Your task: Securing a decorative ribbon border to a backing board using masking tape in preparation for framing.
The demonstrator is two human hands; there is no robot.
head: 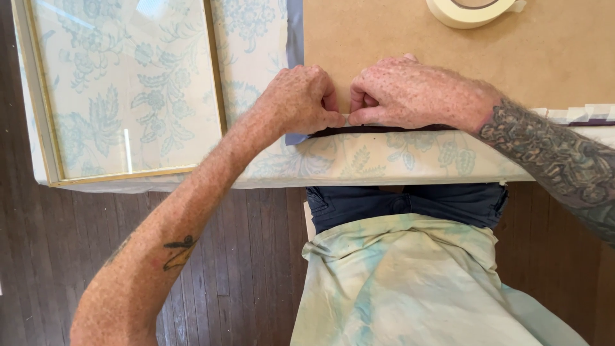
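My left hand (300, 99) and my right hand (410, 93) meet at the near edge of a brown backing board (551, 57). Both pinch a strip of pale masking tape (349, 120) lying along that edge, fingertips almost touching. A dark frame edge (384, 130) shows just under the tape. Further right, more pale tape (576, 114) runs along the same edge. The board lies on a table covered with a cream cloth with a pale blue floral pattern (397, 160).
A roll of masking tape (471, 11) sits on the board at the top. A sheet of glass in a thin gold frame (128, 90) lies on the table at the left. Dark wooden floor (64, 256) surrounds the table.
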